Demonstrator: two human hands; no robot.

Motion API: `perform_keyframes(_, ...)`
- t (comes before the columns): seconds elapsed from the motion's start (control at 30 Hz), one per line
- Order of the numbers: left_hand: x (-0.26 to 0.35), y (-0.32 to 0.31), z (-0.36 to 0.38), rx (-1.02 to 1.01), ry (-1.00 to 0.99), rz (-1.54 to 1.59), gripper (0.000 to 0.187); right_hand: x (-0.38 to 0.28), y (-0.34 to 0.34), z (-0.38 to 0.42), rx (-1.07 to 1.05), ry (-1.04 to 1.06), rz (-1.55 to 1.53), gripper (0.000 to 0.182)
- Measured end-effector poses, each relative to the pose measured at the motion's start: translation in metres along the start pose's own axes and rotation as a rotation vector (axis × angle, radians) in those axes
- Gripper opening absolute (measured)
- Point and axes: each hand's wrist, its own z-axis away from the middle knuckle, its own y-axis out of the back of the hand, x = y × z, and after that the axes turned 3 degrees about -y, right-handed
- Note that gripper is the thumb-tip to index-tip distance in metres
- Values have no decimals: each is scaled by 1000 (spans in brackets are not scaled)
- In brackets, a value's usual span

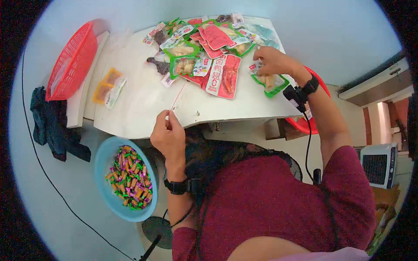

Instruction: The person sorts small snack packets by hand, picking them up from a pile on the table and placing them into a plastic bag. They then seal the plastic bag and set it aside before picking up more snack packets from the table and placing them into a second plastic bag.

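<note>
My left hand (pixel 169 135) is at the table's front edge, thumb and finger pinched on a thin pinkish strip or stick (pixel 177 97) that points toward the pile. At the table's right side, my right hand (pixel 278 61) has its fingers closed on the upper part of a green-edged snack packet (pixel 271 83) with pale food inside. Left of it lies a large red and white food pouch (pixel 223 77). Behind this is a heap of packets, including red pouches (pixel 215 36) and a green-edged packet (pixel 184 66).
A yellow-edged packet (pixel 107 86) lies on the white table (pixel 135 104). A red basket (pixel 74 61) stands at the left. Below are a blue basin (pixel 102 174) of small wrapped snacks (pixel 130 178) and, under my right arm, a red tub (pixel 298 125). A cable (pixel 309 143) hangs from my right wrist.
</note>
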Motion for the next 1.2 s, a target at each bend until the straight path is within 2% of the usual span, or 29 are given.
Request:
perform_keyframes(0.03,0,0,-1,3,-12,-2,10,1,2,1,-60,-94,14,40)
perform_keyframes(0.13,0,1,-3,17,-26,14,10,17,14,9,-207,-124,10,27)
perform_keyframes(0.23,0,-2,-3,52,-33,56,10,15,29,31,-217,-380,-302,23)
perform_keyframes(0.3,-6,-6,-2,82,-76,23,11,22,32,45,-109,-316,-332,21)
perform_keyframes(0.37,-8,-8,-2,71,-58,25,12,11,35,57,-77,-348,-686,21)
perform_keyframes(0.47,-6,-10,-4,84,-35,71,13,-27,49,72,-64,-377,-998,31)
perform_keyframes(0.6,5,-5,-6,69,-11,111,12,-78,19,65,-2,-234,-1359,45)
perform_keyframes(0.7,10,-5,-8,81,-22,115,12,-124,-1,54,-107,-266,-1471,43)
perform_keyframes(0.8,10,-7,-8,119,-54,114,12,-145,-29,39,-52,-197,-1601,40)
perform_keyframes(0.9,11,-3,-11,141,-38,106,12,-155,-40,28,-20,-231,-1688,33)
perform_keyframes(1.13,13,0,-10,157,-31,122,10,-156,-49,21,13,-207,-1694,32)
perform_keyframes(1.2,15,-4,-11,169,-15,135,9,-159,-52,20,25,-196,-1689,38)
